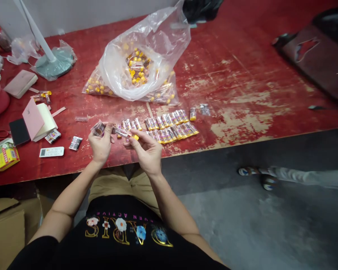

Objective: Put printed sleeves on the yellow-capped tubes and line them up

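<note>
- Tube (122, 132), slim, clear, yellow-ended, toward nine o'clock from centre, pinched in my right hand (148, 152).
- Crinkly film (98, 129), gripped in my left hand (100, 145).
- Translucent bag (112, 71) (softly creased) at twelve o'clock.

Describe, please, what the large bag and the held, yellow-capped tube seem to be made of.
Large bag: thin, shiny plastic film, by its translucent folds. Tube: probably clear, glossy plastic, judging by its highlights. Yellow cap: likely opaque plastic, from its even colour.
</note>
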Demonstrator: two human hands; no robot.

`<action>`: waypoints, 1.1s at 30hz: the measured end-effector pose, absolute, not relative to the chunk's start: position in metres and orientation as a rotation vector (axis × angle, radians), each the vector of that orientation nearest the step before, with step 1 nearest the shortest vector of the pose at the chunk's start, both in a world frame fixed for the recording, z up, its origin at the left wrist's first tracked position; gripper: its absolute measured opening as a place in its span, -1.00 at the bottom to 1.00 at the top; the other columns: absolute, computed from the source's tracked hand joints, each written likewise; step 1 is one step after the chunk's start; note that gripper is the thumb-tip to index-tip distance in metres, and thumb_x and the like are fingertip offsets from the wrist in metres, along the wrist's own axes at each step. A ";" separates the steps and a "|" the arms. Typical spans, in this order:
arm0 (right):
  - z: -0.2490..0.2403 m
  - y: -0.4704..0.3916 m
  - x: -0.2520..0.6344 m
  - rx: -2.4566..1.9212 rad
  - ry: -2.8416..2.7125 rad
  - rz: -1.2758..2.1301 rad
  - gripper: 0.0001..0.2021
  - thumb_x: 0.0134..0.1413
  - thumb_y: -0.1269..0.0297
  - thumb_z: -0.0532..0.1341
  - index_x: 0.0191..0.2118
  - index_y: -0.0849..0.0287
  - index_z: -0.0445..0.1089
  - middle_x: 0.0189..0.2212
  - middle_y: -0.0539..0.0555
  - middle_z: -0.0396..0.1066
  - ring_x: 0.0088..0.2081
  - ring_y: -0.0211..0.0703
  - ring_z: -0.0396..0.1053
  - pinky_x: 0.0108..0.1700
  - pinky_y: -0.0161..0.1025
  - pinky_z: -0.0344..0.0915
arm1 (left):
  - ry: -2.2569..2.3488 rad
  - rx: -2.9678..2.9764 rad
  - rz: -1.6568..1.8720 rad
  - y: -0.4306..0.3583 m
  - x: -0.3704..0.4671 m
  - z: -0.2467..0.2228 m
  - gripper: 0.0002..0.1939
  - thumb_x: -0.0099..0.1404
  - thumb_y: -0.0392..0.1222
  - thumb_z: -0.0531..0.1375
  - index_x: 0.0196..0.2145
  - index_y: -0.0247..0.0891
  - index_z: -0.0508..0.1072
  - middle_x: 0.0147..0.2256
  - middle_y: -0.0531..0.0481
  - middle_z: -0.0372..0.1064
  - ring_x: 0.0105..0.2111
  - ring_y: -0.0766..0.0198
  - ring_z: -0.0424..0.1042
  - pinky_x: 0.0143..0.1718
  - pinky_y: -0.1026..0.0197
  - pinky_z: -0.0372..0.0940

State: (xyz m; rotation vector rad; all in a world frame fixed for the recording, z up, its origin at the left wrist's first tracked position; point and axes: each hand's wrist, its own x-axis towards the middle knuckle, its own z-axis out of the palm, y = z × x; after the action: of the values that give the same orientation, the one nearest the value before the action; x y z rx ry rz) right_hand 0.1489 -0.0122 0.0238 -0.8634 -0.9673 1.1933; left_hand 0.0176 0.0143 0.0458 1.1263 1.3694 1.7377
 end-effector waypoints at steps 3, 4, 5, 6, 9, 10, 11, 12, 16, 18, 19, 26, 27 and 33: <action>0.023 -0.015 0.149 -0.872 -0.937 1.215 -0.68 0.04 0.15 0.41 -0.08 0.13 0.58 -0.44 0.00 0.57 -0.43 -0.23 0.56 -0.25 -0.21 0.62 | 1.345 1.137 1.734 0.016 0.015 0.041 -0.62 0.18 0.14 0.34 -0.39 -0.26 0.47 -0.53 0.06 0.39 -0.68 0.45 0.27 -0.63 0.34 0.17; 0.022 -0.016 0.149 -0.877 -0.923 1.224 -0.68 0.03 0.14 0.42 -0.09 0.13 0.58 -0.42 0.01 0.58 -0.44 -0.23 0.56 -0.26 -0.21 0.62 | 1.343 1.137 1.729 0.016 0.014 0.038 -0.63 0.18 0.13 0.34 -0.39 -0.27 0.47 -0.53 0.06 0.39 -0.67 0.45 0.27 -0.63 0.34 0.17; 0.021 -0.017 0.149 -0.883 -0.909 1.232 -0.67 0.01 0.13 0.42 -0.10 0.14 0.58 -0.39 0.02 0.59 -0.44 -0.23 0.56 -0.27 -0.22 0.62 | 1.347 1.136 1.721 0.016 0.012 0.036 -0.62 0.18 0.14 0.34 -0.39 -0.27 0.47 -0.53 0.06 0.39 -0.67 0.45 0.27 -0.64 0.34 0.17; 0.019 -0.018 0.150 -0.890 -0.896 1.240 -0.67 0.00 0.12 0.43 -0.11 0.15 0.58 -0.36 0.04 0.60 -0.43 -0.23 0.57 -0.28 -0.22 0.62 | 1.355 1.132 1.715 0.017 0.011 0.033 -0.61 0.17 0.15 0.35 -0.39 -0.27 0.47 -0.53 0.06 0.39 -0.67 0.45 0.27 -0.64 0.34 0.17; 0.016 -0.021 0.150 -0.904 -0.878 1.268 -0.64 -0.03 0.09 0.44 -0.12 0.15 0.58 -0.26 0.06 0.61 -0.43 -0.23 0.57 -0.29 -0.23 0.62 | 1.375 1.101 1.714 0.016 0.006 0.027 -0.58 0.13 0.18 0.36 -0.39 -0.28 0.48 -0.54 0.06 0.37 -0.67 0.45 0.25 -0.64 0.34 0.16; 0.016 -0.022 0.150 -0.904 -0.878 1.274 -0.63 -0.03 0.08 0.44 -0.12 0.15 0.58 -0.23 0.07 0.61 -0.42 -0.23 0.57 -0.29 -0.23 0.61 | 1.374 1.089 1.717 0.016 0.005 0.026 -0.57 0.12 0.18 0.36 -0.39 -0.28 0.48 -0.54 0.06 0.37 -0.67 0.45 0.25 -0.65 0.34 0.16; 0.015 -0.023 0.150 -0.903 -0.880 1.279 -0.63 -0.03 0.08 0.44 -0.12 0.15 0.58 -0.22 0.07 0.61 -0.42 -0.23 0.57 -0.29 -0.23 0.61 | 1.371 1.078 1.721 0.016 0.004 0.024 -0.57 0.11 0.18 0.37 -0.38 -0.28 0.48 -0.54 0.07 0.36 -0.66 0.45 0.26 -0.65 0.34 0.16; 0.015 -0.023 0.150 -0.902 -0.883 1.283 -0.63 -0.03 0.08 0.44 -0.12 0.15 0.58 -0.23 0.07 0.61 -0.42 -0.23 0.57 -0.28 -0.23 0.61 | 1.370 1.068 1.726 0.015 0.003 0.023 -0.57 0.11 0.18 0.37 -0.38 -0.28 0.47 -0.54 0.07 0.36 -0.66 0.45 0.26 -0.65 0.34 0.15; 0.013 -0.025 0.150 -0.909 -0.884 1.321 -0.65 -0.01 0.10 0.43 -0.12 0.14 0.57 -0.32 0.05 0.62 -0.43 -0.22 0.57 -0.29 -0.22 0.61 | 1.369 1.044 1.717 0.017 -0.004 0.021 -0.57 0.10 0.16 0.39 -0.39 -0.29 0.46 -0.54 0.07 0.35 -0.65 0.45 0.27 -0.65 0.34 0.14; 0.012 -0.024 0.153 -0.918 -0.866 1.328 -0.66 0.00 0.09 0.43 -0.12 0.14 0.57 -0.27 0.07 0.62 -0.43 -0.22 0.57 -0.31 -0.24 0.61 | 1.377 0.989 1.750 0.021 -0.014 0.022 -0.58 0.09 0.14 0.40 -0.40 -0.28 0.45 -0.53 0.07 0.37 -0.64 0.44 0.29 -0.66 0.35 0.13; 0.011 -0.023 0.155 -0.923 -0.849 1.324 -0.66 0.00 0.07 0.42 -0.13 0.14 0.57 -0.25 0.08 0.62 -0.44 -0.23 0.57 -0.32 -0.25 0.60 | 1.390 0.950 1.788 0.023 -0.021 0.023 -0.58 0.08 0.14 0.40 -0.40 -0.28 0.44 -0.52 0.06 0.38 -0.62 0.44 0.30 -0.66 0.36 0.13; -0.014 0.002 0.148 -0.851 -0.792 1.578 -0.58 0.07 -0.06 0.36 -0.08 0.15 0.52 -0.13 0.17 0.60 -0.42 -0.24 0.58 -0.37 -0.32 0.56 | 1.447 0.954 1.804 0.022 -0.077 0.025 -0.62 0.07 0.06 0.43 -0.35 -0.32 0.53 -0.52 0.06 0.38 -0.62 0.46 0.28 -0.71 0.40 0.10; -0.019 0.014 0.140 -0.836 -0.796 1.619 -0.59 0.07 -0.06 0.36 -0.10 0.16 0.52 -0.10 0.19 0.59 -0.39 -0.24 0.58 -0.36 -0.32 0.56 | 1.447 0.911 1.818 0.021 -0.086 0.023 -0.60 0.05 0.07 0.43 -0.33 -0.33 0.55 -0.52 0.06 0.38 -0.63 0.47 0.27 -0.72 0.40 0.09; -0.018 0.124 0.021 -0.728 -0.833 1.844 -0.61 -0.14 0.22 0.51 -0.19 0.21 0.43 -0.26 0.10 0.61 -0.28 -0.20 0.60 -0.09 -0.21 0.54 | 1.513 0.668 2.091 0.024 -0.160 0.017 -0.58 0.02 0.03 0.44 -0.31 -0.39 0.54 -0.45 -0.02 0.46 -0.60 0.45 0.35 -0.69 0.42 0.16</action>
State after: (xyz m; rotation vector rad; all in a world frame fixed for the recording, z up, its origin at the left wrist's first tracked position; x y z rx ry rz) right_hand 0.0212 0.1244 -0.0182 -0.7279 -0.8326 1.8443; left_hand -0.1598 0.0240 0.0169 0.6684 1.5131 2.0908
